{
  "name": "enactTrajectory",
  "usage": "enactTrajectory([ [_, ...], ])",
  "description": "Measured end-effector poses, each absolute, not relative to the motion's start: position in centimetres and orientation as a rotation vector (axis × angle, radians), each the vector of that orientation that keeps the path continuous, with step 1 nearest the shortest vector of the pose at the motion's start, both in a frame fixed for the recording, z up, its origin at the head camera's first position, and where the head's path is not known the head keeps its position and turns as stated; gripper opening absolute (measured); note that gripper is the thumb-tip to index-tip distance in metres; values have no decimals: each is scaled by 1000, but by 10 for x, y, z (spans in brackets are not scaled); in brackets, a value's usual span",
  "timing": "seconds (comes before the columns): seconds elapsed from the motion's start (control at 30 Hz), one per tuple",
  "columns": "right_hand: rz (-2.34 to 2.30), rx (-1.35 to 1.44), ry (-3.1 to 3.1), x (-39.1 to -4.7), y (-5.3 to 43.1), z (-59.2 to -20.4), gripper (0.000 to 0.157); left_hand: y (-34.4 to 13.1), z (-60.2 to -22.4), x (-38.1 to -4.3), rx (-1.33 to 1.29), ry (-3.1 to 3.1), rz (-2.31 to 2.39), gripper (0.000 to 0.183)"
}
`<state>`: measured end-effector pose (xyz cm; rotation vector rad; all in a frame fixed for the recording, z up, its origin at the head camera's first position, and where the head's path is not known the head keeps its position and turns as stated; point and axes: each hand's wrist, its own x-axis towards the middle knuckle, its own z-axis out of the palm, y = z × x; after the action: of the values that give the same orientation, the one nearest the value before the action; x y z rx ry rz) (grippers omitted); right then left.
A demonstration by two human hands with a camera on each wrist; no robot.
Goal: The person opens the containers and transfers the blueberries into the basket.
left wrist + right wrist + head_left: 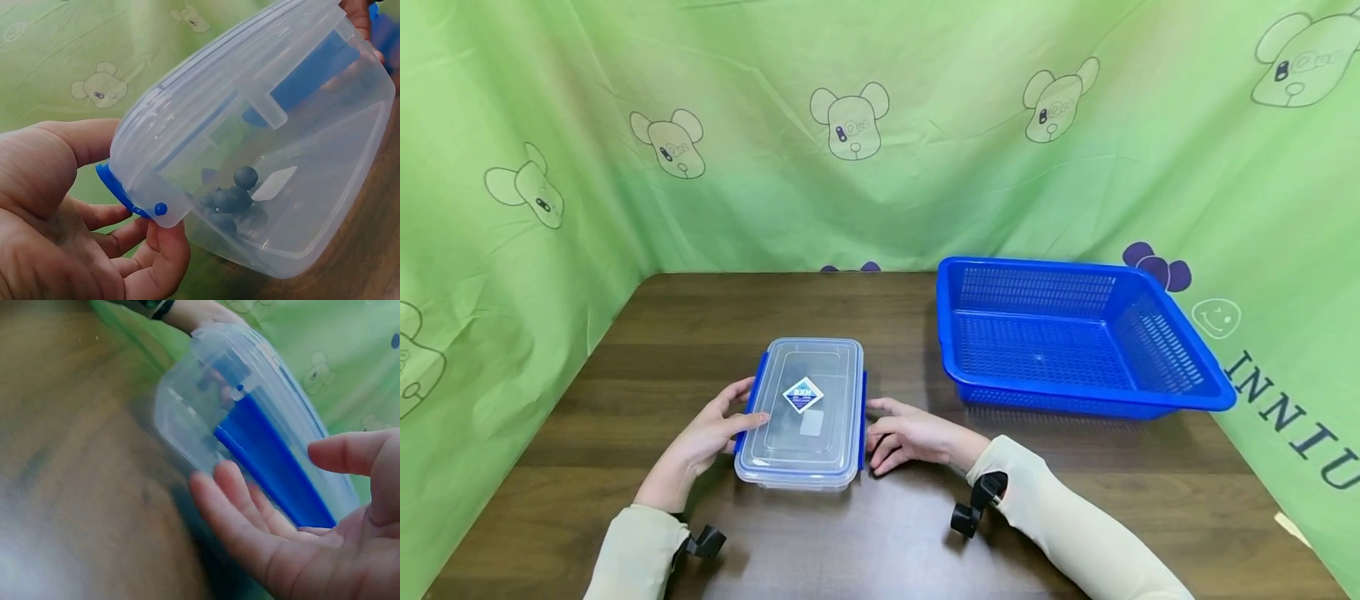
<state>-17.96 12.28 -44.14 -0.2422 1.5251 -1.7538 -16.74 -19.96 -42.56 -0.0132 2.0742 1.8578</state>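
A clear plastic food container with a lid and blue side latches rests on the table in the head view. My left hand grips its left side, thumb over the lid's edge; in the left wrist view fingers touch the underside of the left blue latch. Dark rounded shapes show through the container's wall; I cannot tell whether they lie inside. At the right side, my right hand has loosely bent fingers beside the right blue latch, which hangs down. Thumb and fingers there stand apart, pinching nothing.
A blue plastic basket with slotted walls stands at the back right of the wooden table. Behind and beside the table hangs a green printed curtain. Black wrist mounts stick out from the sleeves.
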Motion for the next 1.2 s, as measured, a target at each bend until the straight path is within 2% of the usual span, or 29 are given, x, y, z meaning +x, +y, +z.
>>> enactTrajectory([
  [0.2, -1880, -229, 1627, -178, 120, -433, 77, -205, -427, -166, -2, 2010, 1876, 74],
  [0.43, -1896, -265, 1645, -174, 101, -430, 88, -219, -425, -171, 80, 1975, 1913, 63],
  [0.9, -1892, -330, 1638, -174, 100, -431, 93, -219, -426, -197, 217, 1910, 1837, 72],
  [1.2, -1867, -378, 1633, -175, 96, -433, 93, -217, -419, -196, 210, 2013, 1739, 71],
])
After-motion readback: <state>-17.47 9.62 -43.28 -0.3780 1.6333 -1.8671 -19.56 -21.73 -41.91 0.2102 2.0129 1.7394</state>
